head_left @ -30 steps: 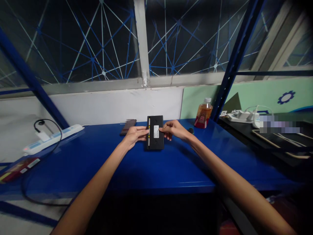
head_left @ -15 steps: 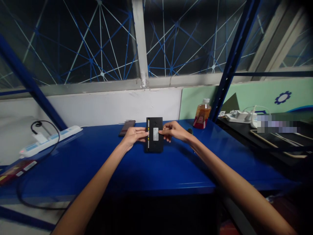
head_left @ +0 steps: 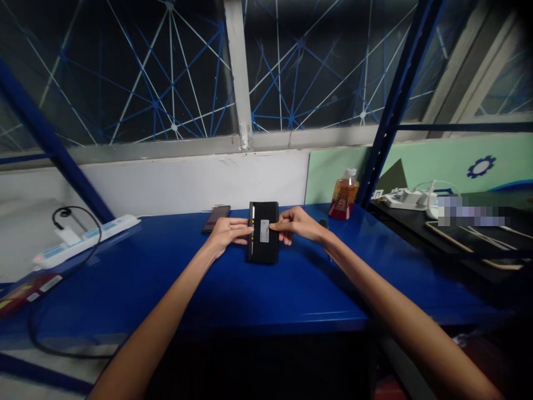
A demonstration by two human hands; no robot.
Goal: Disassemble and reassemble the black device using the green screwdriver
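A flat black rectangular device (head_left: pixel 266 250) with a white label is held upright between my two hands, over the blue table. A white and yellow strip runs down its left edge. My left hand (head_left: pixel 224 236) grips that edge, fingers pointing right. On the other side, my right hand (head_left: pixel 297 225) pinches the device, its thumb by the label and its other fingers curled at the right edge. Behind my left hand lies a dark phone-like slab (head_left: pixel 216 218). A small dark round item (head_left: pixel 323 223) shows partly behind my right wrist.
On the blue table (head_left: pixel 200 300) stand a bottle of amber drink (head_left: pixel 343 194) at the back right and a white power strip (head_left: pixel 89 239) at the left. A red box (head_left: pixel 31 291) and a black cable (head_left: pixel 94 247) are near it. Blue shelf posts (head_left: pixel 393 100) rise at both sides.
The device has dipped very slightly towards me and tilted a little, with both hands still on it. Nothing else has visibly moved.
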